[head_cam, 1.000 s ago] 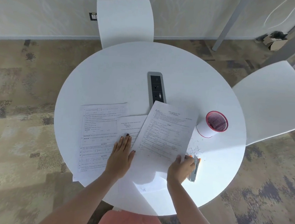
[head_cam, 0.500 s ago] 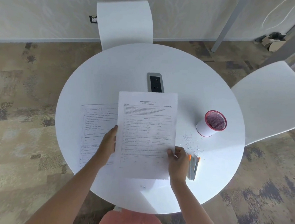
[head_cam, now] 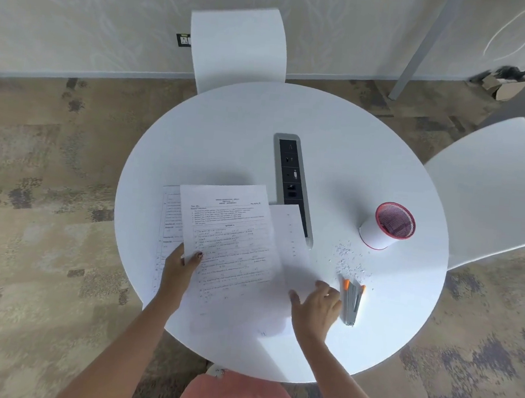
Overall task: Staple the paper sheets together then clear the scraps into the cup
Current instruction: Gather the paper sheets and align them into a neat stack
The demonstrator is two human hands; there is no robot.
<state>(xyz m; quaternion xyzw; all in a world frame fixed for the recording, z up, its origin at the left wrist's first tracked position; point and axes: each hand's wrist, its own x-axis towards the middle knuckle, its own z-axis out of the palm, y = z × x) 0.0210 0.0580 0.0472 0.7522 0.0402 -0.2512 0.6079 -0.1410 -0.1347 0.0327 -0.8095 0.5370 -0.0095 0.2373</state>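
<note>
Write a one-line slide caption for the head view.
Mid-job: left hand pinches the top printed sheet, open right hand beside the stapler, paper scraps strewn before the red-rimmed cup.

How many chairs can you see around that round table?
2. One white chair stands at the table's far side, near the wall; a second chair is at its right. The person's own seat, if any, is out of view.
</note>
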